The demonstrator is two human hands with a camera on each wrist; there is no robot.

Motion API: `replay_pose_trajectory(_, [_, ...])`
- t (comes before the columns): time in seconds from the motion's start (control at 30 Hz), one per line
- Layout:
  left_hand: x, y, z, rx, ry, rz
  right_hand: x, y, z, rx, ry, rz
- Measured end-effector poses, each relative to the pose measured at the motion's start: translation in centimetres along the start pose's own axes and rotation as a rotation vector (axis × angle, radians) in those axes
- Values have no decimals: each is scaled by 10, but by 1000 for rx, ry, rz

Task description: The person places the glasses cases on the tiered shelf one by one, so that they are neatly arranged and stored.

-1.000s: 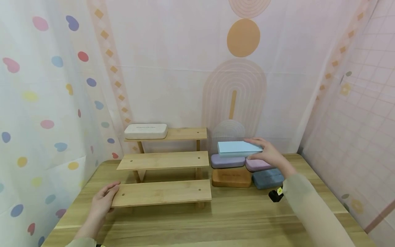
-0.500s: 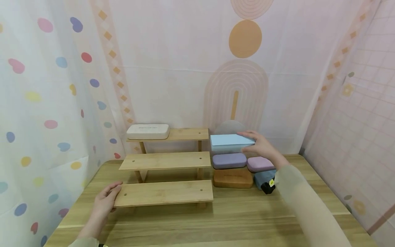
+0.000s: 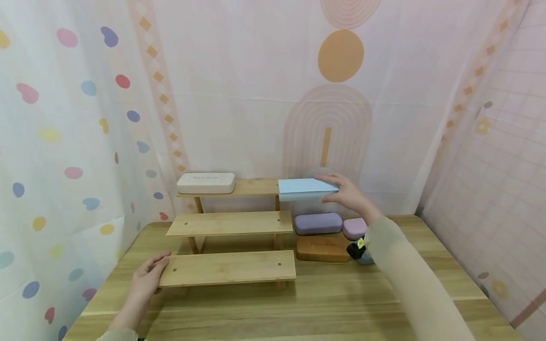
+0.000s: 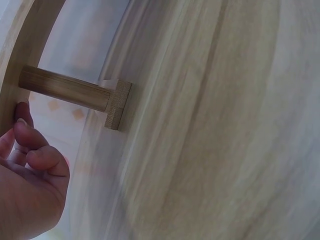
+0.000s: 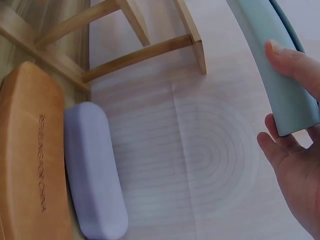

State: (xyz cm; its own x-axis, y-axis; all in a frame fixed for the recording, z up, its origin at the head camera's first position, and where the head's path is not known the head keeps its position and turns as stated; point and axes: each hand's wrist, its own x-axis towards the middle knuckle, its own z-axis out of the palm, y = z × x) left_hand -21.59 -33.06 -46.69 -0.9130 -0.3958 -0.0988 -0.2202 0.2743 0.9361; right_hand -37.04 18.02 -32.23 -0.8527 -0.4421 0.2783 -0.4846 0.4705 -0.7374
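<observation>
My right hand (image 3: 347, 195) holds a light blue glasses case (image 3: 298, 188) by its right end, raised off the table. The case's left end overlaps the right end of the top shelf in the head view. In the right wrist view, thumb and fingers grip the case (image 5: 280, 75) from opposite sides. My left hand (image 3: 147, 277) grips the left end of the lowest board of a three-step wooden display stand (image 3: 230, 267). Seen from the left wrist, its fingers curl at the board's edge, near a round leg (image 4: 67, 89). A white glasses case (image 3: 206, 183) lies on the top shelf's left part.
Right of the stand, a purple case (image 3: 318, 223), a brown case (image 3: 322, 249), a pink case (image 3: 354, 228) and a dark blue case (image 3: 366, 258) lie on the wooden table (image 3: 324, 303). My right forearm partly covers the last two. Patterned curtains (image 3: 247, 94) enclose the table.
My right hand has carried the light blue case up and left, from above the purple and pink cases to the top shelf's right end. The left hand stays on the lowest board.
</observation>
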Motion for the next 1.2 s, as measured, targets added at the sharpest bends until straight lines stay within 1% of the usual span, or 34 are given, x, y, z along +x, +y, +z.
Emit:
replay_pose_trajectory(0.17, [-2,1,0,1,17,3,14,-2,10,-7,7,-13])
replay_pose_trajectory(0.37, [-5,1,3,-28,23,17,28,0,22,73,16,10])
replay_pose_trajectory(0.47, [-6,2,5,-37,34,20,33,-2,25,97,11,4])
replay_pose_trajectory(0.57, [-7,3,8,-30,41,26,39,-4,26,93,2,-7])
replay_pose_trajectory(0.7, [-8,3,12,-18,29,40,46,-7,26,73,-3,-10])
replay_pose_trajectory(0.93, [-10,5,15,-26,12,35,57,-15,30,71,-2,-6])
replay_pose_trajectory(1.07, [-11,5,18,-21,14,39,59,-19,35,76,5,-3])
replay_pose_trajectory(1.2, [-11,6,20,-23,19,39,62,-17,40,75,9,-3])
